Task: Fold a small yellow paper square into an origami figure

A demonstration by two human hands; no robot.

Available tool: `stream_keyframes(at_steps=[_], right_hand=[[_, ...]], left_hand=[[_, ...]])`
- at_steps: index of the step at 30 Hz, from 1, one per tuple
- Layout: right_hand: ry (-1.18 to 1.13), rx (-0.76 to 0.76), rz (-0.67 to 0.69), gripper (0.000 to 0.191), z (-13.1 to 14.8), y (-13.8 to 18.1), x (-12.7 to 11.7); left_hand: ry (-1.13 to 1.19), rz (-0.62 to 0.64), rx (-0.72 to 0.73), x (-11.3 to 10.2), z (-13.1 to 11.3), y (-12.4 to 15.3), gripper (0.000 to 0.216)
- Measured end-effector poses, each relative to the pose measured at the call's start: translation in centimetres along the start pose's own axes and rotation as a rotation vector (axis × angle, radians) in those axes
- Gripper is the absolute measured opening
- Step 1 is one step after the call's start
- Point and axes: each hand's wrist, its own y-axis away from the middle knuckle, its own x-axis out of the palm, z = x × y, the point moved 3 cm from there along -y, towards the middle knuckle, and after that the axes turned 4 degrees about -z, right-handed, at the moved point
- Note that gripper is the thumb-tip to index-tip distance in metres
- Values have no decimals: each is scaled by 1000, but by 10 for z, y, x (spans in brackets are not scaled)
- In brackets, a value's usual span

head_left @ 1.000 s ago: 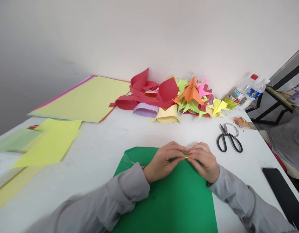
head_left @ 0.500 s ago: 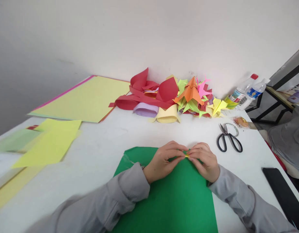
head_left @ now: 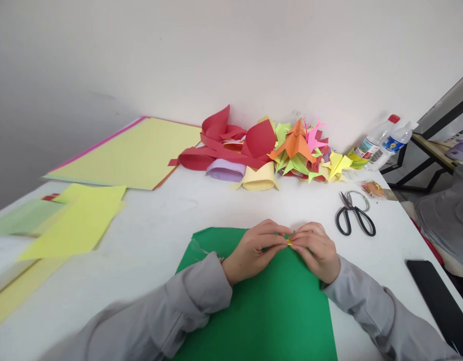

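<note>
A tiny piece of yellow paper (head_left: 290,242) shows between my fingertips, most of it covered by them. My left hand (head_left: 256,249) pinches it from the left, thumb below and fingers above. From the other side my right hand (head_left: 317,249) pinches it too, so the fingertips of both hands nearly meet. Under both hands lies a large green sheet (head_left: 276,311) on the white table, its far left corner turned down. How the yellow paper is folded cannot be made out.
Black-handled scissors (head_left: 354,215) lie right of my hands beside a tape roll (head_left: 361,200). Folded paper pieces (head_left: 297,145) and red paper strips (head_left: 231,150) are heaped by the wall. Yellow sheets (head_left: 75,220) lie left. Bottles (head_left: 377,143) stand back right, a black flat object (head_left: 430,301) nearer.
My fingertips have shifted very slightly on the yellow paper, and less of its strip shows. Everything else stays in place.
</note>
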Motion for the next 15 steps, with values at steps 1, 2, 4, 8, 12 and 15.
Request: stream_keyframes(at_steps=[1, 2, 4, 8, 12, 15], right_hand=[[-1, 0, -3, 12, 0, 0, 0], [-1, 0, -11, 11, 0, 0, 0], [4, 15, -36, 10, -1, 1, 0], [6, 38, -41, 9, -3, 1, 0], [2, 19, -22, 13, -2, 2, -1], [2, -21, -7, 18, 0, 2, -1]], left_hand=[[-2, -3, -1, 0, 0, 0, 13], [-5, -9, -5, 0, 1, 0, 13], [-6, -28, -4, -1, 1, 0, 13], [8, -42, -8, -2, 1, 0, 13], [13, -27, -15, -1, 1, 0, 13], [16, -28, -1, 0, 0, 0, 14]])
